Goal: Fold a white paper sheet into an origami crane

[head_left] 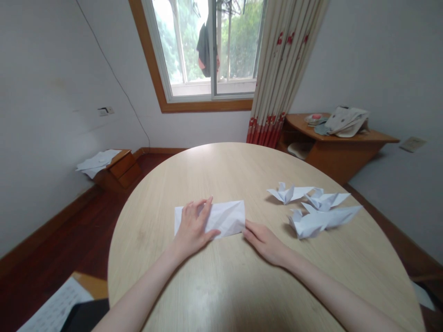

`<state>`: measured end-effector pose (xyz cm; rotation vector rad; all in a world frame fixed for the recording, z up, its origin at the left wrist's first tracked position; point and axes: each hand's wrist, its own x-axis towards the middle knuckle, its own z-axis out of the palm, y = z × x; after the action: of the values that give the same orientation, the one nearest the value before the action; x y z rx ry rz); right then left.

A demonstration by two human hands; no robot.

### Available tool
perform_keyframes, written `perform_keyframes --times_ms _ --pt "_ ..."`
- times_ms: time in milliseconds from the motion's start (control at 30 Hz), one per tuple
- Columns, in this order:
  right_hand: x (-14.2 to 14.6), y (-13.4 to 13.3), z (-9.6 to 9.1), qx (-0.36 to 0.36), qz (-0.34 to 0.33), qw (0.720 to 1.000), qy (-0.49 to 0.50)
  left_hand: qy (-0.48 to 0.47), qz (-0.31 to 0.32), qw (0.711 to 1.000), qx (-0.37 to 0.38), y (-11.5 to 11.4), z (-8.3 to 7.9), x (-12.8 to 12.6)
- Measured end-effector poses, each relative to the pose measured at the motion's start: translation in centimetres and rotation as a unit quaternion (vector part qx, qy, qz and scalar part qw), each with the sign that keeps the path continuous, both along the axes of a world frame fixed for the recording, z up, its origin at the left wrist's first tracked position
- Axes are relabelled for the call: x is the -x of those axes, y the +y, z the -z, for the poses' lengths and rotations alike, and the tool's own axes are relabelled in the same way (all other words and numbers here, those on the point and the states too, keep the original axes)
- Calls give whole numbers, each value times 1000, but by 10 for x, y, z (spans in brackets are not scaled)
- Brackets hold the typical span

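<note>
A white sheet of paper (pixel 226 216), folded into a rectangle with crease lines across it, lies on the round wooden table (pixel 221 170). My left hand (pixel 195 223) rests on its left part with the fingers spread and the palm down. At the lower right corner of the paper, my right hand (pixel 261 240) pinches the edge between thumb and fingers. To the right stand three folded white paper cranes: one at the back (pixel 287 192), one in the middle (pixel 325 199) and a larger one in front (pixel 321 221).
A wooden side desk (pixel 339 152) with a cloth bag (pixel 348 121) on it stands behind the table at right. Low at left is a small drawer cabinet (pixel 121 170) with papers on top. A curtain (pixel 284 60) hangs beside the window (pixel 211 50).
</note>
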<state>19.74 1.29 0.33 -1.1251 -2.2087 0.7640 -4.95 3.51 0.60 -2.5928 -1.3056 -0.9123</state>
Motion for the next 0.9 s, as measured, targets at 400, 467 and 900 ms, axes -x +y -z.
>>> perform_keyframes --times_ms 400,467,900 --pt "1 -1 5 -118 -2 985 -124 -85 40 986 -137 -14 -18 5" --pt "-1 1 6 -112 -16 989 -98 -108 52 981 -152 -16 -19 5" --pt "-3 3 4 -12 19 999 -40 -213 99 961 -145 -20 -17 9"
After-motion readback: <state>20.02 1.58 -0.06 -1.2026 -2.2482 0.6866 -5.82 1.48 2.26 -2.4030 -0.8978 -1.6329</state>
